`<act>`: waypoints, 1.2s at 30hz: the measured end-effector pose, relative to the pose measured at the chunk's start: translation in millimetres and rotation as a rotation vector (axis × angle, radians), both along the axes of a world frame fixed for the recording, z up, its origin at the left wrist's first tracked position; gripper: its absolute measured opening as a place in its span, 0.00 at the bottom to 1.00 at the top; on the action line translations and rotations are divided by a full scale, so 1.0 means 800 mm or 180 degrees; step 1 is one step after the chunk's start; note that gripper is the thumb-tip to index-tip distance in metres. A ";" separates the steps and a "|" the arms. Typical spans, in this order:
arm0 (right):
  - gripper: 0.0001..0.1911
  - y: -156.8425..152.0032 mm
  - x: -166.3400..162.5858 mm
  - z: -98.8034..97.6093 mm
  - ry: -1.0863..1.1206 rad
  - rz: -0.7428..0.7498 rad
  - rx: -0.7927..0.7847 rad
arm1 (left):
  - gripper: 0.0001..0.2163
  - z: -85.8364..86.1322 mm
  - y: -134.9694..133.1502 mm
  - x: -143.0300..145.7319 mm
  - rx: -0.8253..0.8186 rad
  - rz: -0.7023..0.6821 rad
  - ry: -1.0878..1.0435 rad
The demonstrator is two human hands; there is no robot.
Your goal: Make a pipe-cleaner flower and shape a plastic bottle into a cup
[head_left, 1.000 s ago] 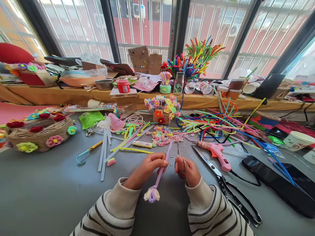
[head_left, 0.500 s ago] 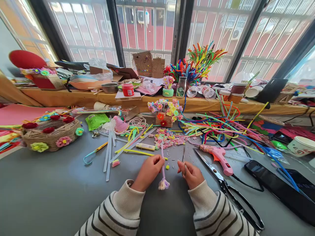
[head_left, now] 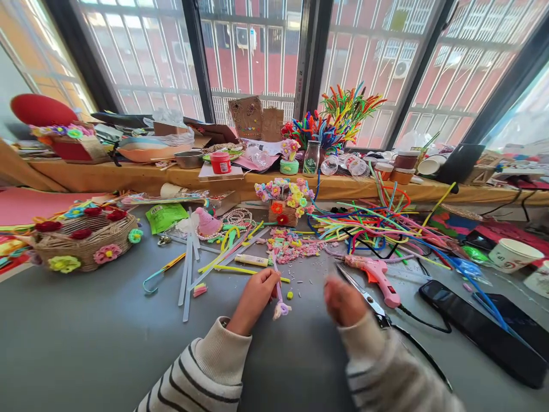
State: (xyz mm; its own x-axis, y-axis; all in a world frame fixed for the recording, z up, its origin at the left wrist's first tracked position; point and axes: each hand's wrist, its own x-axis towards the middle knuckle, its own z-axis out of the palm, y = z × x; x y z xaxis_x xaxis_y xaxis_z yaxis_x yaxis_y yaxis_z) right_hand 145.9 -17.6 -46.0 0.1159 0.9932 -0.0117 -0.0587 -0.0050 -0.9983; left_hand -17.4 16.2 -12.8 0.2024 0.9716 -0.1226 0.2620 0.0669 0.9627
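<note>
1. our left hand (head_left: 256,293) is closed, pinching the stem (head_left: 279,293) of a pale purple flower (head_left: 282,310).
2. the flower's head is nearest us, between our hands.
3. our right hand (head_left: 346,302), to the right, looks curled but is blurred; we cannot tell what it holds.
4. just right of the stem lies a yellow bit (head_left: 290,295).
5. farther right lie scissors (head_left: 372,301) and a glue gun (head_left: 378,271).

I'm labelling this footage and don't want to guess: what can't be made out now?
In the head view:
Right hand: motion blur hides whether it holds anything.
Large scissors: the right sleeve covers part of them.
Flower stem: the left hand hides its gripped section.
Rightmost paper cup: cut off by the right edge.
</note>
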 end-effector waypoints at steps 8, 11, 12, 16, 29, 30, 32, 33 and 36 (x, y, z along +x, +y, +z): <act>0.24 -0.006 -0.031 0.007 0.0119 0.0059 -0.0359 | 0.12 -0.003 0.003 0.002 -0.0092 -0.0015 -0.0162; 0.23 -0.003 -0.031 0.002 0.0256 0.0083 -0.0391 | 0.11 -0.003 0.004 0.003 -0.0086 -0.0007 -0.0207; 0.23 -0.002 -0.030 0.001 0.0293 0.0084 -0.0393 | 0.11 -0.003 0.004 0.003 -0.0081 -0.0003 -0.0221; 0.23 0.000 -0.033 0.000 0.0308 0.0021 -0.0300 | 0.12 0.000 0.002 0.003 -0.0099 -0.0027 -0.0300; 0.22 0.009 -0.047 0.006 -0.0181 -0.0061 0.0055 | 0.12 0.012 0.006 0.013 -0.0025 -0.0251 -0.0716; 0.22 0.008 -0.046 0.006 -0.0213 -0.0084 0.0055 | 0.12 0.013 0.006 0.016 -0.0028 -0.0258 -0.0762; 0.22 0.006 -0.044 0.006 -0.0256 -0.0102 0.0044 | 0.12 0.013 0.006 0.020 -0.0050 -0.0307 -0.0804; 0.22 0.005 -0.044 0.007 -0.0265 -0.0101 0.0038 | 0.12 0.013 0.006 0.021 -0.0058 -0.0341 -0.0806; 0.22 0.003 -0.045 0.009 -0.0265 -0.0104 0.0041 | 0.13 0.010 0.004 0.020 -0.0067 -0.0367 -0.0805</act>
